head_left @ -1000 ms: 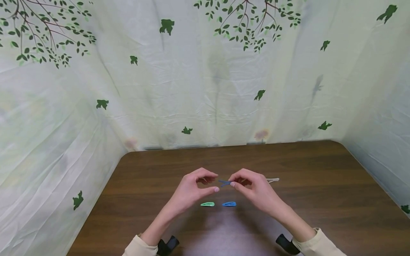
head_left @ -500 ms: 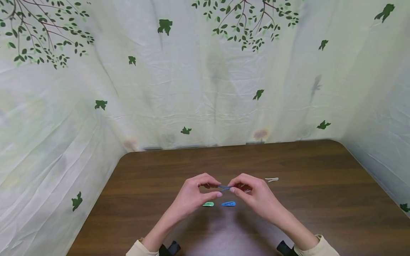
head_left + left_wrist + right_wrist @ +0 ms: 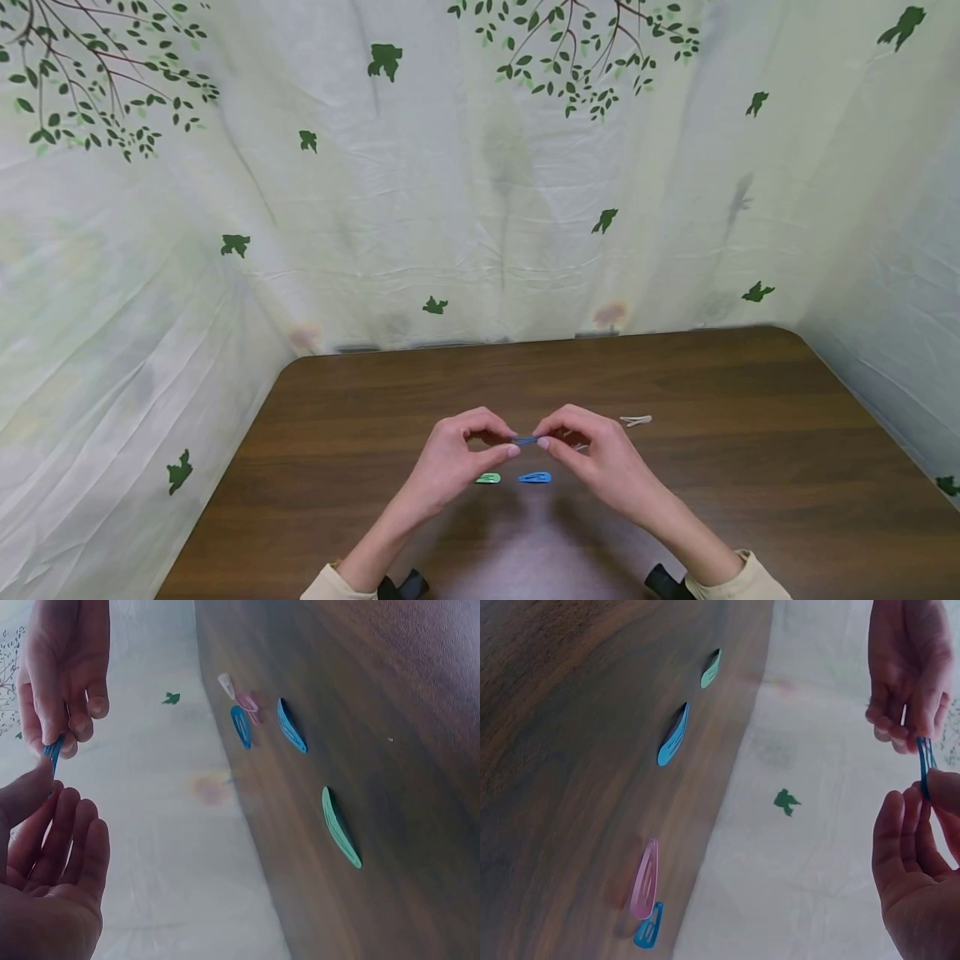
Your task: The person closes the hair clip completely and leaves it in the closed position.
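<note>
A blue snap hair clip (image 3: 526,440) is held in the air between my two hands, its two arms close together. The left hand (image 3: 461,454) pinches one end between thumb and index finger. My right hand (image 3: 596,446) pinches the opposite end the same way. Below them on the table lie a green hair clip (image 3: 489,478), partly covered by the left thumb in the head view, and another blue hair clip (image 3: 535,477). In the right wrist view a pink hair clip (image 3: 645,881) lies against a further blue clip (image 3: 649,926).
The brown wooden table (image 3: 375,392) reaches back to a pale curtain (image 3: 450,208) printed with leaves and birds. A white hair clip (image 3: 636,420) lies on the table beyond the right hand. Dark straps (image 3: 667,582) sit at both wrists.
The left hand has come in from beside the clip and taken its near end. The clip's spread arms have been pressed together. Both hands have lowered slightly.
</note>
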